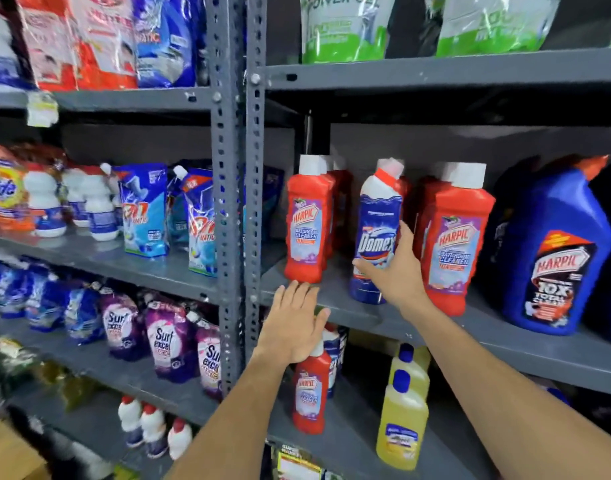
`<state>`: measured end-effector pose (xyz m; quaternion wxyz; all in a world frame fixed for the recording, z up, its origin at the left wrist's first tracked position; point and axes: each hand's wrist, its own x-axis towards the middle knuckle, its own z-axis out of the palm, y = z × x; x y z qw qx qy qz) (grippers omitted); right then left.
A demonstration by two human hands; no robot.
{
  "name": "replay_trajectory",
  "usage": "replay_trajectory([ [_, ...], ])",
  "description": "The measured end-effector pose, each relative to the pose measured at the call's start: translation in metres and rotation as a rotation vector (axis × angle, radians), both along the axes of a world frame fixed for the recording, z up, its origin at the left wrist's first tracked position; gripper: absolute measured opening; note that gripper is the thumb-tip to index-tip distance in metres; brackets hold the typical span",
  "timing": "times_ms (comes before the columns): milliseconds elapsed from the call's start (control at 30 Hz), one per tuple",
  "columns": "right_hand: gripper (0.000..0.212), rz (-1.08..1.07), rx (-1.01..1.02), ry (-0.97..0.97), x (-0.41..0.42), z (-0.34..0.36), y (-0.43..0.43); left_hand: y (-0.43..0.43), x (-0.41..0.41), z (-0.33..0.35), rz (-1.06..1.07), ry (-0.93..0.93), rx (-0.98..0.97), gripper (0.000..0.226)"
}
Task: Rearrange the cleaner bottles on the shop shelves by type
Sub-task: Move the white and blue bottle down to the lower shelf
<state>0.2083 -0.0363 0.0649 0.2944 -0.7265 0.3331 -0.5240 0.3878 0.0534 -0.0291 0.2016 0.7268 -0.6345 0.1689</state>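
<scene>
A blue and white Domex bottle [378, 230] stands on the middle right shelf [505, 337] between two rows of red Harpic bathroom cleaner bottles, one row [307, 220] to its left and one [451, 237] to its right. My right hand [396, 268] wraps around the Domex bottle's lower right side. My left hand [292, 323] is flat with fingers spread, in front of the shelf edge and over the cap of a red Harpic bottle [311, 393] on the shelf below. I cannot tell whether it touches that cap.
A large blue Harpic jug [553, 251] stands at the right of the same shelf. Yellow cleaner bottles [402, 414] sit on the lower shelf. Grey slotted uprights [233, 202] divide off the left bay, which holds detergent pouches and small white bottles.
</scene>
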Motion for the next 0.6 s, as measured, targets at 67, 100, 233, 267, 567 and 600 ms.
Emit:
replay_trajectory([
  [67, 0.094, -0.046, -0.003, 0.005, 0.002, -0.001, -0.005, 0.0, 0.001, -0.001, -0.02, 0.014, -0.019, 0.06],
  [100, 0.093, -0.051, 0.003, 0.004, 0.002, -0.001, -0.006, 0.0, 0.002, -0.001, -0.03, 0.026, -0.028, 0.059],
  [233, 0.092, -0.031, 0.013, -0.013, 0.001, -0.001, -0.009, 0.0, 0.001, -0.002, -0.038, 0.051, -0.033, 0.06],
  [267, 0.092, -0.025, 0.007, -0.029, 0.0, -0.001, -0.008, 0.001, 0.001, -0.002, -0.04, 0.063, -0.025, 0.06],
  [567, 0.089, 0.102, -0.019, -0.193, -0.024, 0.006, 0.023, 0.003, -0.003, 0.016, -0.011, 0.13, 0.161, 0.065],
  [600, 0.088, 0.124, -0.017, -0.211, -0.027, 0.008, 0.029, 0.004, -0.004, 0.017, -0.008, 0.133, 0.173, 0.067],
])
